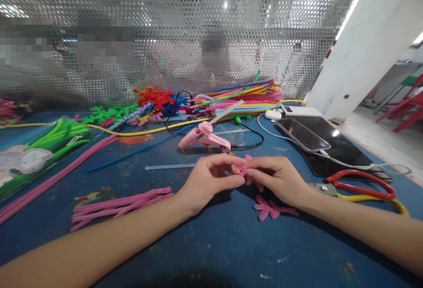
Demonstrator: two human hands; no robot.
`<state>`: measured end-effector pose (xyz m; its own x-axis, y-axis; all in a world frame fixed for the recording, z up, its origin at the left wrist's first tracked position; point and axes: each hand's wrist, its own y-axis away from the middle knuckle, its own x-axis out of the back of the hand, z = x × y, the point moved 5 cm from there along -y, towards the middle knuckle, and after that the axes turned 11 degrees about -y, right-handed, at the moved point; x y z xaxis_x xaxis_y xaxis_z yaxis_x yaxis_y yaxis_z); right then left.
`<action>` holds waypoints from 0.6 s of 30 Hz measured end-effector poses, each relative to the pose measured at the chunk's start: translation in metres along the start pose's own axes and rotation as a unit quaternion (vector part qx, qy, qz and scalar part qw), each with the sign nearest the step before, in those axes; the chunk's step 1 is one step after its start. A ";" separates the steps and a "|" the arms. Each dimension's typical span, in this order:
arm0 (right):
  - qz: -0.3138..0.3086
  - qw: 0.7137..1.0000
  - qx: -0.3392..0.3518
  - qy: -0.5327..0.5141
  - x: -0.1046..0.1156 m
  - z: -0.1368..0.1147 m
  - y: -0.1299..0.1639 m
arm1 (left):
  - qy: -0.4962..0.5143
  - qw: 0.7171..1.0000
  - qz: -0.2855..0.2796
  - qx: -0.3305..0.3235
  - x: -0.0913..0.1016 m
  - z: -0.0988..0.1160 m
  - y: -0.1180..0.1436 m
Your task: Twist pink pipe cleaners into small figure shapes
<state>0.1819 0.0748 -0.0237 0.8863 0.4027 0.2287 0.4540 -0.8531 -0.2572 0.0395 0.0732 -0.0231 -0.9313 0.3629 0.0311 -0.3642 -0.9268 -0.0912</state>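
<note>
Both of my hands meet over the middle of the table, pinching a small bent pink pipe cleaner (240, 170) between them. My left hand (211, 175) grips its left side with thumb and forefinger. From the right, the fingertips of my right hand (279, 175) close on the same piece, and a bit of pink fuzz shows above them. Below my right hand lies a branched pink pipe-cleaner shape (272, 208). Cut pink pipe cleaners (122, 206) rest beyond my left forearm. A pink glue gun (205, 138) with a glue stick in it lies just past my hands.
Red-and-yellow-handled scissors (360, 186) lie right, beside a phone (302, 134) on a black tablet (343, 142). A colourful pipe-cleaner bundle (241, 96) and branched shapes (152, 98) line the back by a perforated metal screen (165, 59). A bag of green pipe cleaners (42, 156) lies left.
</note>
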 end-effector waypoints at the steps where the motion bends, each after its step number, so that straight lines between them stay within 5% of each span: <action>1: 0.005 1.000 0.000 -0.003 0.000 0.000 0.000 | -0.004 1.000 0.007 0.003 0.001 -0.001 -0.001; 8: 0.026 0.999 0.005 0.020 0.001 -0.003 -0.001 | -0.008 0.997 0.053 0.046 0.006 -0.007 -0.005; 18: -0.020 0.999 -0.031 0.000 -0.005 -0.002 -0.002 | -0.076 0.994 0.075 0.034 0.007 -0.002 -0.002</action>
<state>0.1768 0.0736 -0.0224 0.8677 0.4362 0.2384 0.4820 -0.8555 -0.1893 0.0336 0.0781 -0.0244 -0.9633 0.2062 0.1719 -0.2157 -0.9757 -0.0381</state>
